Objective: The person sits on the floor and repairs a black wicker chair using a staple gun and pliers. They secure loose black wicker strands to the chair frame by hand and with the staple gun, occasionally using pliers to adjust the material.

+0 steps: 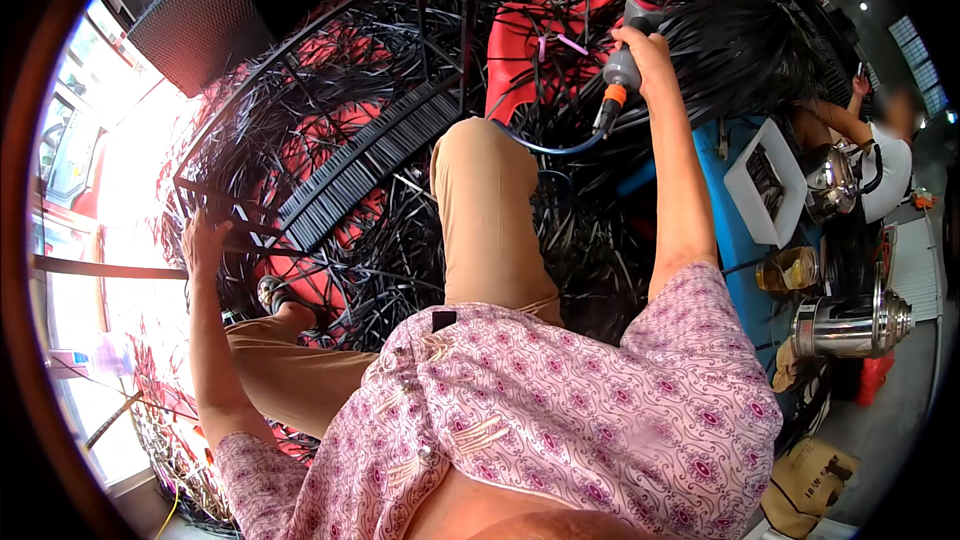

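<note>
My right hand (650, 58) is raised and wrapped round a grey air tool (621, 70) with an orange ring, whose lower end joins a blue hose (545, 148). A black metal frame (375, 2) with a strip of closely set black woven bands (370, 162) lies in front of me. At the frame's near left corner, my left hand (207, 238) is closed on a dark bar; its fingertips are partly hidden. The tool is apart from the frame.
Loose black strips (390, 275) cover much of the red surface around my legs. A red curved chair-like piece (512, 55) stands ahead. To the right, a blue table (735, 220) has a white basket (767, 183), a kettle (830, 180) and a metal canister (850, 327). Another person (885, 160) sits beyond.
</note>
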Tool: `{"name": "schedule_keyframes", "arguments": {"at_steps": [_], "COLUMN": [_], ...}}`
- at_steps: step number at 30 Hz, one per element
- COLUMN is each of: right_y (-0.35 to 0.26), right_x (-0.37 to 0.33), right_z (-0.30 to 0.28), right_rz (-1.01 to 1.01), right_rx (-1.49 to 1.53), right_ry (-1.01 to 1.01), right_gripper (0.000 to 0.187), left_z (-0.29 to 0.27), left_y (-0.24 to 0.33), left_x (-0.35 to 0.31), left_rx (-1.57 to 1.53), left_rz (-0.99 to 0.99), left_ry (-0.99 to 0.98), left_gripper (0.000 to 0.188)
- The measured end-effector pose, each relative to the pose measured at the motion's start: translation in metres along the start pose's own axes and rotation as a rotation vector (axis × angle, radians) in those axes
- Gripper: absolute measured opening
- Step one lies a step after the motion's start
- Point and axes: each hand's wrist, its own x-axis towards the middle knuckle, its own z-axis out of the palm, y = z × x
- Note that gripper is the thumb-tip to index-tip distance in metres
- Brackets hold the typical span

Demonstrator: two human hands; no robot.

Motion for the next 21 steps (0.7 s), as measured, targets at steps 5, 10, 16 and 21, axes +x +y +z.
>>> {"name": "schedule_keyframes", "arguments": {"at_steps": [5,10,16,21], "right_y": [0.057,0.086,0.100,0.124], "right_x": [0.025,0.061,0.130,0.178], "right_z": [0.008,0.050,0.106,0.143], "right_rz": [0.061,0.140,-0.258,-0.300], "right_rx": [-0.128,-0.236,-0.957,-1.424], "right_ry": [-0.077,-0.237,-0.370,-0.340], "right_gripper": [0.026,0.018,0.036,0.052], "left_z": [0.006,-0.009,-0.012,-0.018], "left_y": [-0.004,0.006,0.011,0.009], "left_x": [-0.004,-0.017,-0.037,-0.052], "left_rx": [-0.064,-0.072,0.128,0.028], "left_rz": [-0.123,-0.185,-0.182,-0.132], "left_ry": [-0.019,-0.081,-0.068,-0.039], "left_gripper": [0.041,0.045,0.049,0.047]}}
